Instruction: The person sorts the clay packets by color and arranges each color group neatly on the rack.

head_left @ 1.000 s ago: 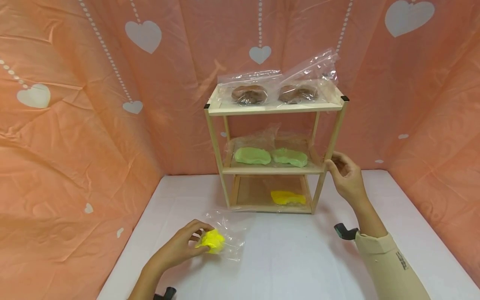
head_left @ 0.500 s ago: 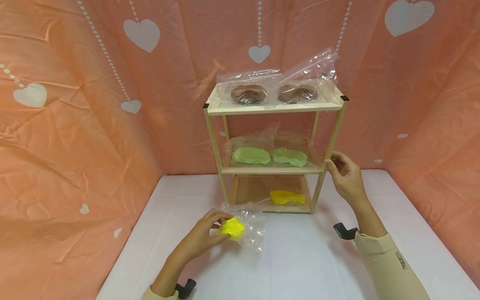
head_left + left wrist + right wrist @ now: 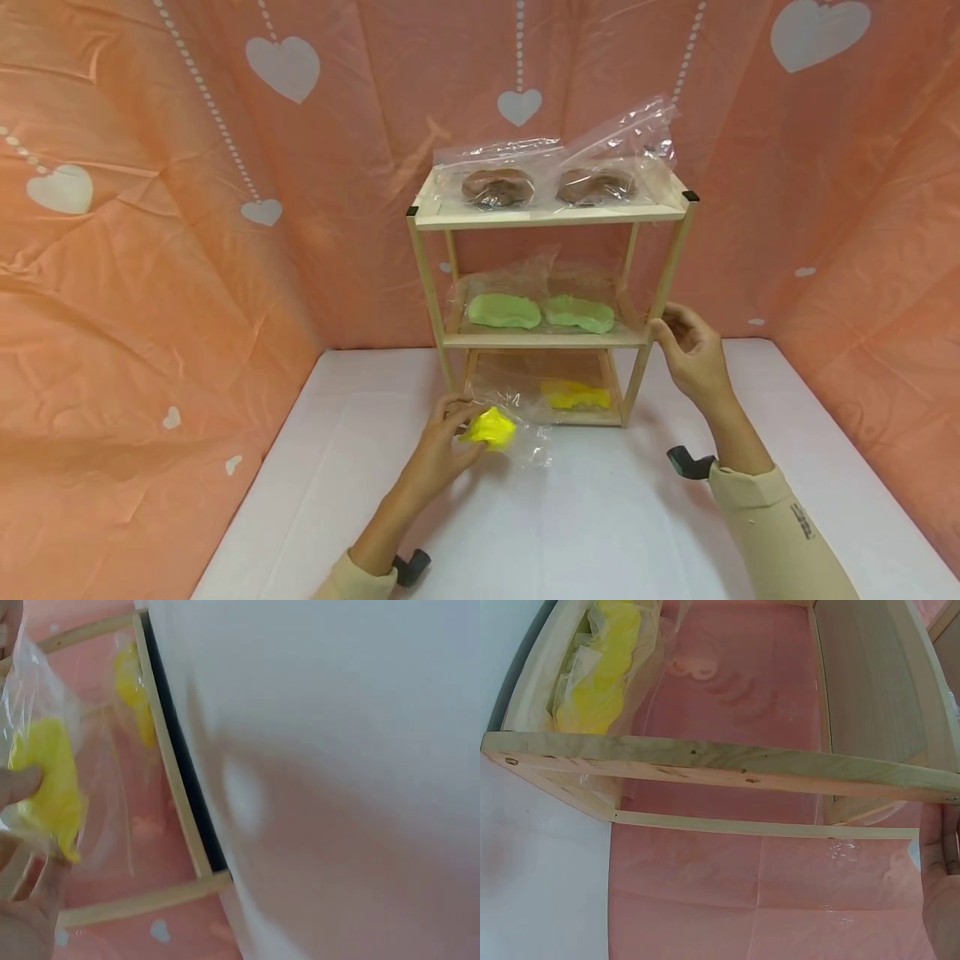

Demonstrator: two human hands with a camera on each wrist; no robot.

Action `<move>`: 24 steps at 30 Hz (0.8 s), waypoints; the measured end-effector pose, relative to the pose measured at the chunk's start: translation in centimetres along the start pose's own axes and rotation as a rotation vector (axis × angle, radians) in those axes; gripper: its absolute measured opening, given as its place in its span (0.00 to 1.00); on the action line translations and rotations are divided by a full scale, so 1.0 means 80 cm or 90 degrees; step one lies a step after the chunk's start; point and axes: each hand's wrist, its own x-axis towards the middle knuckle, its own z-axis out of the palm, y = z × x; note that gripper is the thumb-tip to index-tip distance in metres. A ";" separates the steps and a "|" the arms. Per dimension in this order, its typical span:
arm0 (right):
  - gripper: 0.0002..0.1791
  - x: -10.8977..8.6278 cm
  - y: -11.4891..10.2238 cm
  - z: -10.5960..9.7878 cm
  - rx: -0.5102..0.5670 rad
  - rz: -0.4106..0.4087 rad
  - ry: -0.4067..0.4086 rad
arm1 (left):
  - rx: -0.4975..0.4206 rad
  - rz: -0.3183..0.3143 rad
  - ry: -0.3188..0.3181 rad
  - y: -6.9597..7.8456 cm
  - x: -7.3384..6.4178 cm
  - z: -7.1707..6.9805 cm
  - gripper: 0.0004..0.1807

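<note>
My left hand (image 3: 444,442) pinches a clear plastic bag with a bright yellow lump (image 3: 492,428) in it, just in front of the bottom shelf's left half. In the left wrist view the thumb presses on the yellow lump (image 3: 51,776) through the plastic. My right hand (image 3: 693,354) grips the right front post of a three-tier wooden rack (image 3: 551,341) at middle-shelf height. On the bottom shelf, to the right, lies another bagged yellow piece (image 3: 581,396), seen also as a yellow piece (image 3: 604,671) in the right wrist view.
Two bagged green pieces (image 3: 505,311) lie side by side on the middle shelf. The top shelf bears two bagged brown pieces (image 3: 498,188). The rack stands on a white tabletop (image 3: 585,517), with a pink heart-printed cloth (image 3: 360,208) behind and at both sides.
My left hand has carried the bagged yellow lump rightward and away from me, up to the rack's bottom shelf. The right hand has stayed on the post.
</note>
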 end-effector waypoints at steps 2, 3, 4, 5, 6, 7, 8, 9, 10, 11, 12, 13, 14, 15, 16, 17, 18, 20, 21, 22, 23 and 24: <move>0.14 0.000 0.000 0.000 0.002 -0.001 0.000 | -0.001 -0.022 0.015 0.002 0.002 0.007 0.32; 0.14 0.000 0.000 0.001 0.005 -0.002 0.001 | -0.004 -0.028 0.023 0.004 0.003 0.010 0.31; 0.14 0.000 0.000 0.001 0.009 -0.002 0.001 | 0.000 -0.030 0.032 0.005 0.004 0.014 0.32; 0.14 0.000 0.000 0.001 0.012 -0.003 0.001 | 0.000 -0.030 0.041 0.006 0.004 0.017 0.32; 0.14 0.000 0.000 0.001 0.015 -0.004 0.001 | 0.000 -0.034 0.050 0.007 0.005 0.019 0.31; 0.14 0.001 0.000 0.001 0.017 -0.004 0.002 | 0.003 -0.036 0.060 0.007 0.006 0.022 0.31; 0.14 0.001 0.000 0.001 0.018 -0.004 0.002 | 0.007 -0.038 0.069 0.008 0.008 0.025 0.31; 0.14 0.001 0.000 0.001 0.020 -0.005 0.001 | 0.009 -0.042 0.076 0.008 0.009 0.028 0.30; 0.14 0.001 0.000 0.001 0.020 -0.005 0.002 | 0.011 -0.049 0.081 0.008 0.010 0.030 0.30; 0.14 0.001 0.000 0.001 0.019 -0.005 0.002 | 0.008 -0.057 0.083 0.009 0.011 0.032 0.29; 0.14 0.001 0.001 0.001 0.019 -0.005 0.003 | 0.007 -0.067 0.083 0.009 0.012 0.034 0.29; 0.14 0.001 0.001 0.001 0.017 -0.005 0.003 | 0.005 -0.075 0.082 0.009 0.013 0.036 0.28; 0.14 0.000 0.001 0.001 0.017 -0.006 0.003 | 0.002 -0.085 0.079 0.009 0.014 0.038 0.28; 0.14 0.000 0.002 0.001 0.017 -0.006 0.003 | -0.001 -0.094 0.075 0.009 0.014 0.039 0.27; 0.14 0.001 0.002 0.001 0.017 -0.007 0.002 | 0.000 -0.100 0.070 0.009 0.015 0.041 0.27; 0.14 0.001 0.002 0.001 0.017 -0.007 0.002 | 0.002 -0.106 0.066 0.009 0.014 0.042 0.27; 0.14 0.001 0.003 0.001 0.018 -0.007 0.001 | 0.006 -0.109 0.064 0.009 0.014 0.043 0.26; 0.14 0.001 0.003 0.001 0.021 -0.007 0.000 | 0.004 -0.115 0.061 0.008 0.014 0.046 0.26; 0.14 0.001 0.003 0.001 0.021 -0.007 0.000 | -0.002 -0.119 0.059 0.008 0.014 0.046 0.26; 0.14 0.001 0.003 0.001 0.022 -0.007 0.000 | -0.010 -0.122 0.060 0.008 0.014 0.047 0.27; 0.14 0.001 0.003 0.001 0.023 -0.007 0.001 | -0.022 -0.125 0.063 0.008 0.015 0.048 0.26; 0.14 0.001 0.003 0.001 0.023 -0.006 0.001 | -0.038 -0.129 0.065 0.008 0.016 0.049 0.26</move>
